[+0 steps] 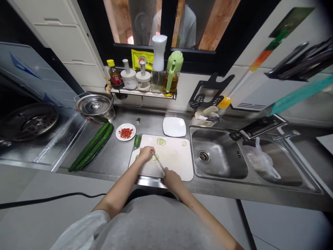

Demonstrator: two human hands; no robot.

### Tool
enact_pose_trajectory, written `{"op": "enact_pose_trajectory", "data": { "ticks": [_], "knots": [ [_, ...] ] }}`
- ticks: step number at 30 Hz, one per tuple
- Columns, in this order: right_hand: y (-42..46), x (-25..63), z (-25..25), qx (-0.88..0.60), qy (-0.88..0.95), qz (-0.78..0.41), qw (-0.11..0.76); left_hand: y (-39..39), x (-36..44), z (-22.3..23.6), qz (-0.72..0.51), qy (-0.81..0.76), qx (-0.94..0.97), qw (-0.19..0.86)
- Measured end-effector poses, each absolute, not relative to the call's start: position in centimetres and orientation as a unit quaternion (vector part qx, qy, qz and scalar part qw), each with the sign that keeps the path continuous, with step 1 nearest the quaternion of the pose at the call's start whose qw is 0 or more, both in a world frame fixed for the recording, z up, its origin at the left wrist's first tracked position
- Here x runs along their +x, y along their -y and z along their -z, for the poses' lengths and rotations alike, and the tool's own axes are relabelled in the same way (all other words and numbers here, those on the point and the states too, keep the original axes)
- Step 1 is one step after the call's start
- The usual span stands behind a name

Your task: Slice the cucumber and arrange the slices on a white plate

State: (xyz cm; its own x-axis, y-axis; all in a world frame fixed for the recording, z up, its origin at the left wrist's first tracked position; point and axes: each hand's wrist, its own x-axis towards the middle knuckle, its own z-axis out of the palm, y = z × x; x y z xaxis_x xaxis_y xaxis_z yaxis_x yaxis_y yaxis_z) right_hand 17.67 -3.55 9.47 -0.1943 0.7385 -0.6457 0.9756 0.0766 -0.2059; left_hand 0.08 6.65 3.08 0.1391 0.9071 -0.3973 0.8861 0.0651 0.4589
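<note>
On the white cutting board (177,163), my left hand (146,153) is closed over a cucumber piece (137,157); the hand and wrist hide most of it. My right hand (172,178) grips a knife (159,164) by its handle, the blade pointing up and left toward my left fingertips. A pale green cucumber slice (155,157) lies against the blade. Farther back on the board rest overlapping slices (161,141) and another slice (184,143) near the right edge. A cut cucumber chunk (137,140) lies at the board's upper left corner.
Two long cucumbers (92,147) and a plate of chopped red pepper (126,132) are on the left. Behind the board stands a white plate (174,127). A lidded pot (95,107) sits back left; the sink (218,156) adjoins the right. Bottles fill a rack (145,93) above.
</note>
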Motion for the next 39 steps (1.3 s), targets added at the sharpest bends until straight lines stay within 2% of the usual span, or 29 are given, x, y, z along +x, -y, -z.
{"op": "enact_pose_trajectory", "data": {
  "ticks": [12, 26, 39],
  "knots": [
    [4.8, 18.1, -7.6, 0.603, -0.72, 0.291, 0.184, -6.6, 0.1, -2.8, -0.023, -0.655, 0.686, 0.314],
    [5.5, 19.1, -8.2, 0.594, -0.719, 0.306, 0.191, -6.6, 0.2, -3.1, -0.018, -0.661, 0.681, 0.315],
    [6.8, 21.2, -8.3, 0.592, -0.716, 0.319, 0.189, -5.8, 1.2, -3.6, 0.031, -0.665, 0.693, 0.275]
  ]
}}
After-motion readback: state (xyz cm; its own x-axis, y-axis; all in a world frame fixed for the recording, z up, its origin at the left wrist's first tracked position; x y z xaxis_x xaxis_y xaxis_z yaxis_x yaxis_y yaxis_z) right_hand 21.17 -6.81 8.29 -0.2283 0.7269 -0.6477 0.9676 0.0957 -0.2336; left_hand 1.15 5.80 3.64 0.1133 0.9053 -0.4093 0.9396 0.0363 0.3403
